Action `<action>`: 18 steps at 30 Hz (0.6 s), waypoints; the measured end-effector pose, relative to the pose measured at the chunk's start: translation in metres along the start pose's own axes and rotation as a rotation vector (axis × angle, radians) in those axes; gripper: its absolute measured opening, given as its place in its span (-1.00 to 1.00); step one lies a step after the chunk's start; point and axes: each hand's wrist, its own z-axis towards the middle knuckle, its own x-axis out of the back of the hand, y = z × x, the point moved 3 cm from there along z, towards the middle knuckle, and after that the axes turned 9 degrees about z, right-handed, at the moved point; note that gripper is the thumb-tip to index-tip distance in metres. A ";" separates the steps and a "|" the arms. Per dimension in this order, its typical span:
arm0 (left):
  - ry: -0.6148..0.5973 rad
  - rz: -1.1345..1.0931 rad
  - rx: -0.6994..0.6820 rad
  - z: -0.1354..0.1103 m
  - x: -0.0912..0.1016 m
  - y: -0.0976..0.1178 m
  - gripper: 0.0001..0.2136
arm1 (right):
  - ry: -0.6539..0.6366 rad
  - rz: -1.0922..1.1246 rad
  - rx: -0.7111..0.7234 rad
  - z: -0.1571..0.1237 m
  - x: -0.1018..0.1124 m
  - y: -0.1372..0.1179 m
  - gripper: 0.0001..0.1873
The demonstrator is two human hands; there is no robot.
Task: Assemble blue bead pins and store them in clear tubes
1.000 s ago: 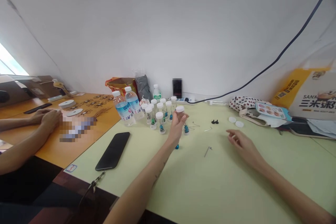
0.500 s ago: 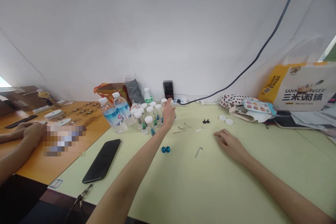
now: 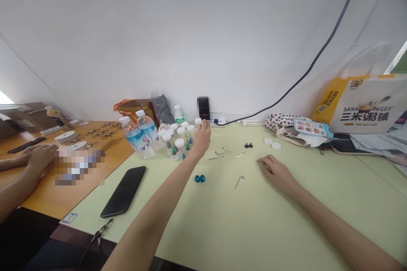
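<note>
Left hand point(image 3: 202, 136) forward, right hand point(image 3: 275, 171) nearer

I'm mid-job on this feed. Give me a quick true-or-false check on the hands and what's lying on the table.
1. The left hand is among the white-capped vials. True; whether it grips one is hidden.
2. The right hand is holding the black phone. False: no object shows in that hand, and the phone lies well to its left.
3. Two shiny blue balls sit side by side. True.
4. The two white discs lie left of the small black pieces. False: they lie to the right.
5. Two blue-labelled bottles stand left of the vials. True.
</note>
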 end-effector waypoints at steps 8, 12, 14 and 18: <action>-0.014 -0.172 -0.022 -0.039 0.026 0.016 -0.67 | -0.010 -0.025 0.009 0.001 -0.002 0.002 -0.71; -0.292 -0.394 0.056 -0.068 0.038 0.000 -0.79 | -0.028 -0.036 0.000 0.000 -0.002 0.001 -0.72; -0.469 -0.537 -0.031 -0.077 0.045 -0.009 -0.79 | -0.029 -0.053 0.006 0.000 -0.002 0.001 -0.72; -0.673 -0.590 -0.203 -0.087 0.059 -0.025 -0.70 | 0.028 -0.147 0.020 0.003 -0.003 -0.002 -0.68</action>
